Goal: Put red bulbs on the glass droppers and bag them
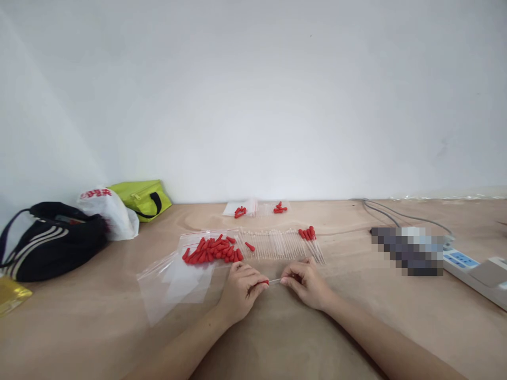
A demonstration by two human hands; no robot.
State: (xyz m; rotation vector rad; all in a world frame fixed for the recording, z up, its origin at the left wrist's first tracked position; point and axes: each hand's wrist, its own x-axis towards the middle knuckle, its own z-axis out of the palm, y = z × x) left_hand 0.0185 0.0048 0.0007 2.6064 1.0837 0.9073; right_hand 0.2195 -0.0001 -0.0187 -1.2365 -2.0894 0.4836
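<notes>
My left hand is closed on a red rubber bulb. One end of a thin clear tube meets the bulb, and my right hand pinches the tube's other end. Behind my hands lies a row of clear tubes, side by side. Several tubes at the row's right end carry red bulbs. A pile of loose red bulbs rests on a clear plastic bag at the left, and one single bulb lies on the row.
Empty clear bags lie left of my hands. Small packs with red bulbs sit near the wall. A black bag, a white bag and a green bag stand far left; a power strip and grey cables are at right.
</notes>
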